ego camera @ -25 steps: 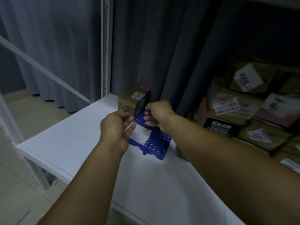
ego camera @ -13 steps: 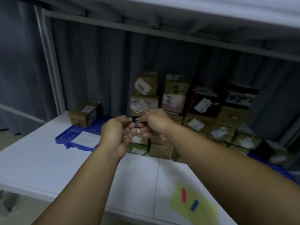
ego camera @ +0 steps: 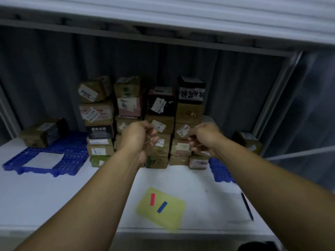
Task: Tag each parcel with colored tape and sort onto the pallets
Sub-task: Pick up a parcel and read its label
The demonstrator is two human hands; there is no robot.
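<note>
Hands: left hand point(ego camera: 139, 137) and right hand point(ego camera: 204, 136) apart, fingers curled; contents cannot be told.
Risk: stacked brown cardboard parcels point(ego camera: 189, 113) may be toppled if a lower one is pulled.

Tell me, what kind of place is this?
Probably a parcel sorting room: labelled parcels stacked on a white shelf, blue pallets on both sides, and red and blue tape on a yellow sheet.

The left hand point(ego camera: 139, 136) and right hand point(ego camera: 205, 136) have drawn apart.
</note>
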